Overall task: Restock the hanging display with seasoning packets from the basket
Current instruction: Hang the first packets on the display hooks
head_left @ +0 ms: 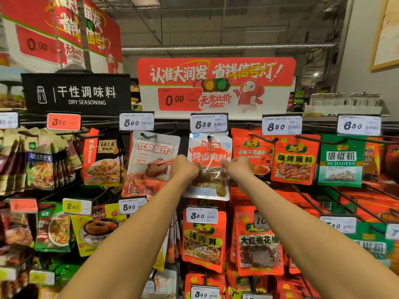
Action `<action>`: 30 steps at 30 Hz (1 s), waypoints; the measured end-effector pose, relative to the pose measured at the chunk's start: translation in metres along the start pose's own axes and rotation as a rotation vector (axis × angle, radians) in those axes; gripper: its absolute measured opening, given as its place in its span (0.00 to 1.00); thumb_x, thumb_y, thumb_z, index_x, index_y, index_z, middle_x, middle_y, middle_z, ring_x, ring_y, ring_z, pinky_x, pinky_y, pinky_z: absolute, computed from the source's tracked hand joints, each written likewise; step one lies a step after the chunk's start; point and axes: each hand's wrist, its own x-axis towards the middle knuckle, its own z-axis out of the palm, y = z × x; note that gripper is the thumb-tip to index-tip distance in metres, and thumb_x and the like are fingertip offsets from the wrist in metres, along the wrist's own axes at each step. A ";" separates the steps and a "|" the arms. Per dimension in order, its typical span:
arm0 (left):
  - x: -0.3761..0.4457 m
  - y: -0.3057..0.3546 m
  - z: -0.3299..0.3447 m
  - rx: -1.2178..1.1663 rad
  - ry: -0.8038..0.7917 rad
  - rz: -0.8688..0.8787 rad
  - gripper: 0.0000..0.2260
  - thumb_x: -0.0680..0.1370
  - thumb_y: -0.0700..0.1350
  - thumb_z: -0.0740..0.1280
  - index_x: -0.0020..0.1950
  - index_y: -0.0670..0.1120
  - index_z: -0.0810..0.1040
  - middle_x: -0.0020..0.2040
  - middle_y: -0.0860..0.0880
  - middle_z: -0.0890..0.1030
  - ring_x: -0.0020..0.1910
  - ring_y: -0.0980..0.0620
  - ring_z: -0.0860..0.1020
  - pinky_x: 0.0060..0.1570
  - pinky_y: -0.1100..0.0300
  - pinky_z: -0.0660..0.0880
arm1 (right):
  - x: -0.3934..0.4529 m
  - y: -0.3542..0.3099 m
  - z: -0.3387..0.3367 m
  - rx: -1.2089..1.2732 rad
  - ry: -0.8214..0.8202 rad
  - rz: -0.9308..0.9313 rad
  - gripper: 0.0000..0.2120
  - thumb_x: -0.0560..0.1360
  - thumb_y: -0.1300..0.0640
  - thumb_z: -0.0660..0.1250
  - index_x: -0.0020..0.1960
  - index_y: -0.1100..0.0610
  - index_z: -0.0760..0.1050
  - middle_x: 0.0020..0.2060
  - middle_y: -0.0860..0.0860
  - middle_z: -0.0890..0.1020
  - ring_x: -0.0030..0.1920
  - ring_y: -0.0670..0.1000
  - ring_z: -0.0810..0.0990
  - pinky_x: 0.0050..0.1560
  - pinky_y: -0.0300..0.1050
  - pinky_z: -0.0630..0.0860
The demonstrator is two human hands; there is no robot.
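Both hands are up at the top row of the display, each pinching a side of one clear-windowed packet (208,167): the left hand (185,168) has its fingers curled onto the left edge, the right hand (236,167) onto the right edge, about halfway down the pack. The packet hangs under the 5.39 price tag (209,123), its punched hole at the dark tip of the hook (208,137); whether the hole is already threaded on or only lined up against the tip I cannot tell from this angle. The step, as I judge it, is seating the pack on the hook. To do that well, keep the top edge level with both hands so the hole meets the hook squarely, then push straight back along the hook rather than upward (the film is thin and the hole could tear if dragged sideways). Keep the printed face outward, clear of the white sauce pack (153,162) just to its left and the red packs (251,154) to its right. The basket is not in view.
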 end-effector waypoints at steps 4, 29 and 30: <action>0.004 0.000 0.005 0.018 -0.010 -0.014 0.11 0.79 0.50 0.71 0.53 0.44 0.78 0.50 0.45 0.83 0.47 0.47 0.81 0.47 0.51 0.79 | 0.007 0.001 0.002 0.023 0.004 0.053 0.18 0.78 0.45 0.71 0.47 0.61 0.79 0.43 0.53 0.82 0.40 0.53 0.79 0.39 0.47 0.74; -0.191 0.028 0.046 -0.526 -0.317 -0.175 0.05 0.79 0.46 0.67 0.49 0.48 0.83 0.41 0.48 0.86 0.33 0.54 0.82 0.40 0.58 0.78 | -0.121 0.124 -0.241 0.510 -0.185 0.091 0.09 0.81 0.60 0.63 0.45 0.59 0.78 0.31 0.53 0.83 0.28 0.51 0.83 0.28 0.39 0.78; -0.204 0.024 0.060 -0.522 -0.333 -0.194 0.05 0.79 0.46 0.67 0.50 0.47 0.82 0.42 0.48 0.85 0.32 0.55 0.81 0.40 0.59 0.78 | -0.126 0.139 -0.253 0.509 -0.183 0.116 0.09 0.82 0.60 0.63 0.44 0.59 0.78 0.30 0.53 0.83 0.28 0.50 0.83 0.28 0.38 0.77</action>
